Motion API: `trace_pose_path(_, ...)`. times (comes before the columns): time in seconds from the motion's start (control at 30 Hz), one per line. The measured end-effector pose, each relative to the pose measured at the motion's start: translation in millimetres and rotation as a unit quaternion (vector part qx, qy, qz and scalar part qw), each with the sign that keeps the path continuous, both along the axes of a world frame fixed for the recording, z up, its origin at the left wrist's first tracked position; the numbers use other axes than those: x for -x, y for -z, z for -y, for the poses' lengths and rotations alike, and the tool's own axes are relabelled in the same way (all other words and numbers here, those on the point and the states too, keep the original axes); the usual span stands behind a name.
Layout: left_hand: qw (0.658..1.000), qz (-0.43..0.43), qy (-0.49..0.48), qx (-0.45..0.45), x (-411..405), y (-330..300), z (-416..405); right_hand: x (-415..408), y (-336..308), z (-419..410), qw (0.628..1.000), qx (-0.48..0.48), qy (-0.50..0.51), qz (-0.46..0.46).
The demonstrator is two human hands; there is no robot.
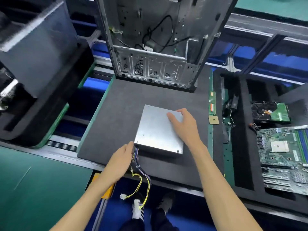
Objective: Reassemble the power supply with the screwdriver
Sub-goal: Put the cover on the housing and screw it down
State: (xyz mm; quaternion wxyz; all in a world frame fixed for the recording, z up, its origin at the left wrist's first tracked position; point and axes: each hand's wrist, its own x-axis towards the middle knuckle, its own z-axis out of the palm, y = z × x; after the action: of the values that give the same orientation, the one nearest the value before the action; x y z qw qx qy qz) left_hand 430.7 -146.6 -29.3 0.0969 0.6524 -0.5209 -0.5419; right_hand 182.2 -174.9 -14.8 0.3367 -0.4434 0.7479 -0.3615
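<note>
Foam trays (33, 90) fill the upper left of the frame, dark and blurred, well apart from your work. Just left of centre, your left hand (123, 155) sits at the near left corner of the power supply (158, 130), fingers curled in among the wire bundle (140, 165) where it leaves the box — whether they actually pinch the wires you cannot tell from here, but it looks meant to steady that corner and keep the leads from snagging. The power supply lies flat on the grey foam mat (116, 114) at centre frame, its connectors dangling off the near edge. Your right hand (183, 124) rests on the far right corner of the lid, fingers draped over the edge, thumb flat on top — a bracing hold, likely for turning or lifting. The open computer case (158, 47) stands at the top centre, beyond the box. At right, a tray (216, 147) holds a motherboard (283, 147) and a hard drive (270, 112). No screwdriver is visible.
</note>
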Motion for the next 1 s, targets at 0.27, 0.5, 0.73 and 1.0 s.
trace_pose_path(0.27, 0.949, -0.203, -0.222, -0.096, 23, -33, 15, 2, -3, -2, 0.999, -0.014, 0.025, -0.027)
trace_pose_path(0.5, 0.959, -0.227, -0.168, 0.023, 33, -42, 85, 23, -12, -5, 0.994, -0.047, 0.038, -0.089)
trace_pose_path(0.73, 0.935, -0.264, -0.236, -0.010, 73, -34, 129, 32, -14, 1, 0.992, -0.087, 0.027, -0.082)
trace_pose_path(1.0, 0.997, -0.012, -0.062, 0.045, 62, -16, 118, 8, 4, 8, 0.963, -0.016, 0.120, 0.241)
